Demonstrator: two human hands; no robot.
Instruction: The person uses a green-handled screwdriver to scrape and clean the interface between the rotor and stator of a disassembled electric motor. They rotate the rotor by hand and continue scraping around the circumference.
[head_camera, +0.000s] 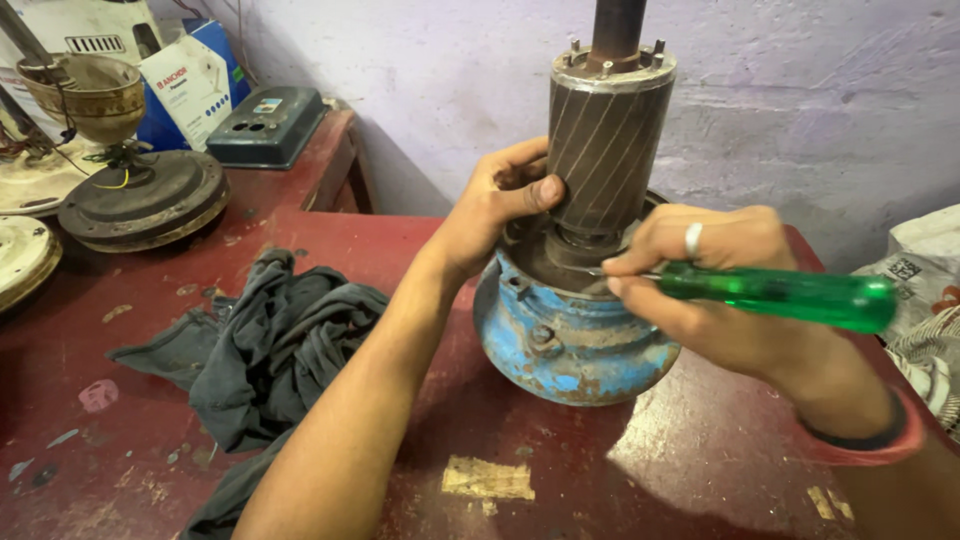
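Note:
A worn blue motor housing (570, 355) stands on the red workbench (640, 450). A dark grooved rotor (605, 140) on a shaft rises upright out of it. My left hand (495, 205) grips the rotor's lower left side, thumb pressed on the grooves. My right hand (705, 285) holds a screwdriver with a clear green handle (790, 295); its metal tip points left into the gap between rotor base and housing rim. A ring is on one finger and a band on the wrist.
A crumpled dark grey cloth (265, 345) lies left of the housing. Old fan parts (140, 195) and a brass-coloured cup sit at the far left, with a dark box (265, 125) and a blue-white carton behind. A painted wall is close behind; bags lie at right.

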